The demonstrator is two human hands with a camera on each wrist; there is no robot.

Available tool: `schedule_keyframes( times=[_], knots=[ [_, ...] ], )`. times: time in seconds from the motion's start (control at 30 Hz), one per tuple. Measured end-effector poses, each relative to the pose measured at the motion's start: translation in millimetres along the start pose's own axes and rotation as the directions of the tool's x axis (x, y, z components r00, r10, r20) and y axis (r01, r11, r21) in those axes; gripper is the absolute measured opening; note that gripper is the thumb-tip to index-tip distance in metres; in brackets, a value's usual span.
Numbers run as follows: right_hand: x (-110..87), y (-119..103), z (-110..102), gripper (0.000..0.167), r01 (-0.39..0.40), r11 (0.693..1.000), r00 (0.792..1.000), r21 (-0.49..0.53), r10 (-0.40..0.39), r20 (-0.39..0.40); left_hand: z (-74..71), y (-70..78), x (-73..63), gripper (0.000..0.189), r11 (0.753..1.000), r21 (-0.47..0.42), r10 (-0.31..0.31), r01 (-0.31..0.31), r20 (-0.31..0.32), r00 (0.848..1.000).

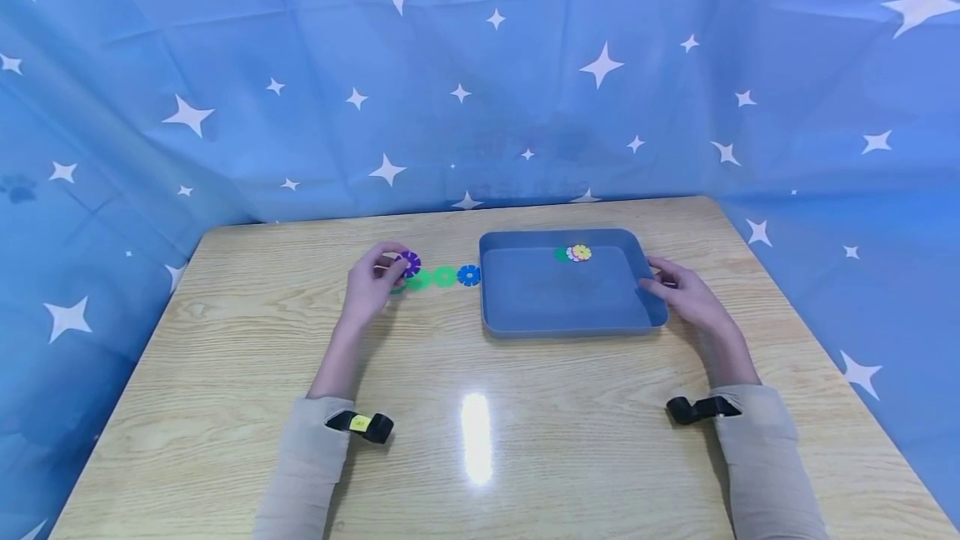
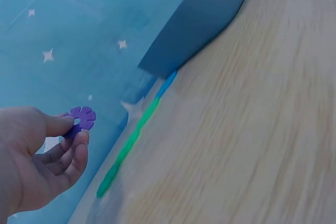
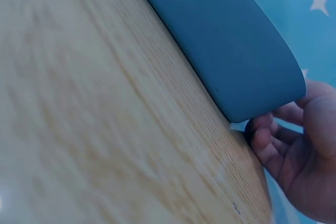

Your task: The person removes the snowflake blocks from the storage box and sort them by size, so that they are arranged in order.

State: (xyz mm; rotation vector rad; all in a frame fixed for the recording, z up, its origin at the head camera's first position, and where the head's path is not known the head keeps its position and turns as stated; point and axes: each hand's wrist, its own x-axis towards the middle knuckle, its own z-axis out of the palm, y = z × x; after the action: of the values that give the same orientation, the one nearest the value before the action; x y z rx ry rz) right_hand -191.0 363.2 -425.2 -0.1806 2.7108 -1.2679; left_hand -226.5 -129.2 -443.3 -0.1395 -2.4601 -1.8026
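Note:
Between thumb and fingers, my left hand [image 1: 369,283] pinches a purple snowflake disc [image 1: 409,264] with a slotted rim, raised over the table. Below it runs a row of discs: green ones [image 1: 444,277] and a blue disc [image 1: 469,275] beside the tray's left wall. My right hand [image 1: 686,294] grips the right side of the blue-grey tray [image 1: 562,329], thumb over the rim and fingers outside. Inside the tray, near the back, a yellow disc [image 1: 581,252] overlaps a pale one, with a green disc [image 1: 561,254] beside them. In the left wrist view, the purple disc [image 2: 81,119] stands tilted at the fingertips.
The tray stands on a light wooden table [image 1: 420,440], toward its back edge. Behind hangs a blue cloth [image 1: 480,132] with white stars. Black straps with small cameras [image 1: 378,428] sit on both sleeved wrists. A bright reflection lies at the table's front middle.

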Motion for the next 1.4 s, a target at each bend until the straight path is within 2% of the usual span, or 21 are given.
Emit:
schedule_keyframes(
  times=[0.27, 0.4, 0.53, 0.63, 0.73, 0.97, 1.07, 1.27, 1.4],
  knots=[
    [-0.1, 0.0, 0.3, 0.060, -0.003, 1.000, 1.000, 0.003, 0.003, -0.004, -32.5, -15.8, -1.5, 0.025, 0.989, 0.116, -0.082, 0.091, -0.078, 0.994],
    [-0.4, 0.1, 0.2, 0.061, -0.005, 1.000, 1.000, 0.009, 0.005, -0.001, -43.8, -20.4, -4.1, 0.026, 0.976, 0.169, -0.128, 0.140, -0.083, 0.988],
    [-0.6, 0.6, -0.4, 0.061, -0.014, 1.000, 1.000, 0.014, 0.014, 0.001, -49.8, -24.4, -6.4, 0.028, 0.970, 0.176, -0.161, 0.171, -0.067, 0.985],
    [3.3, 11.8, -0.2, 0.061, -0.024, 1.000, 1.000, 0.010, 0.024, 0.000, -51.4, -26.7, -7.0, 0.028, 0.964, 0.199, -0.165, 0.175, -0.067, 0.984],
    [7.9, 23.2, 1.0, 0.062, -0.016, 1.000, 1.000, 0.003, 0.016, -0.003, -52.0, -27.6, -7.7, 0.027, 0.949, 0.262, -0.156, 0.173, -0.084, 0.984],
    [-2.3, -3.2, 1.0, 0.060, -0.005, 1.000, 1.000, 0.024, 0.004, 0.000, -51.0, -26.6, -9.5, 0.025, 0.916, 0.345, -0.177, 0.207, -0.117, 0.977],
    [0.7, 3.6, 1.3, 0.060, 0.004, 1.000, 1.000, 0.016, -0.004, -0.004, -49.0, -25.9, -9.0, 0.022, 0.905, 0.362, -0.184, 0.221, -0.134, 0.974],
    [12.3, 33.5, 2.9, 0.063, -0.001, 1.000, 1.000, -0.007, 0.001, -0.017, -45.3, -24.7, -8.4, 0.021, 0.896, 0.372, -0.200, 0.245, -0.155, 0.967],
    [14.8, 40.6, 3.5, 0.064, 0.012, 1.000, 0.999, -0.013, -0.012, -0.031, -43.9, -25.8, -8.2, 0.022, 0.892, 0.374, -0.209, 0.254, -0.157, 0.965]
  ],
)
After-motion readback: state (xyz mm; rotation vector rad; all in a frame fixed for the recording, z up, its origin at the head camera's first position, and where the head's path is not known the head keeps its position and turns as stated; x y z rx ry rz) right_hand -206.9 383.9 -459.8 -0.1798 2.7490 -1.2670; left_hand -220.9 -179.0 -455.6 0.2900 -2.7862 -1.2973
